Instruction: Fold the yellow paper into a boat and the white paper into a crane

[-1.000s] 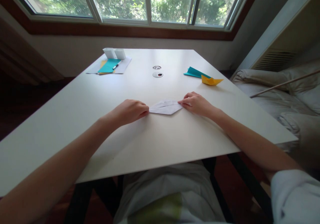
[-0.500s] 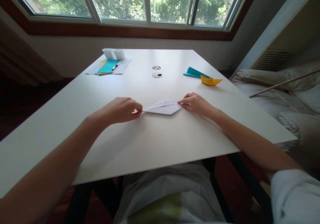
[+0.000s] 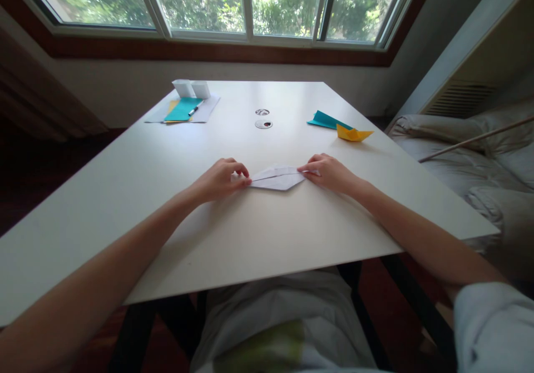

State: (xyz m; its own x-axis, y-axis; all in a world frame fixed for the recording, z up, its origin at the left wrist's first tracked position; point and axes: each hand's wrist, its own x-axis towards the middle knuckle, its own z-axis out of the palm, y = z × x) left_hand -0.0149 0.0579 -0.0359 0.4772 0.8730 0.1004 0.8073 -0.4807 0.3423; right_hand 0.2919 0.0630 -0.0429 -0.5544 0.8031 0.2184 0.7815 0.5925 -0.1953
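A folded white paper shape [image 3: 277,178] lies flat near the middle of the white table [image 3: 258,234]. My left hand [image 3: 221,179] pinches its left tip between thumb and fingers. My right hand [image 3: 329,172] pinches the right tip and rests on the table. The paper is stretched between the two hands, with a crease running along its length.
A folded teal paper [image 3: 327,120] and a yellow paper boat [image 3: 352,134] sit at the back right. At the back left lie a white sheet with teal paper [image 3: 182,109], a pen and two small white boxes [image 3: 192,88]. Two round table holes [image 3: 262,118] are mid-back. A couch [image 3: 467,162] stands to the right.
My left hand slid out to the left along the paper, then came back to its left tip. My right hand stayed on the right tip.
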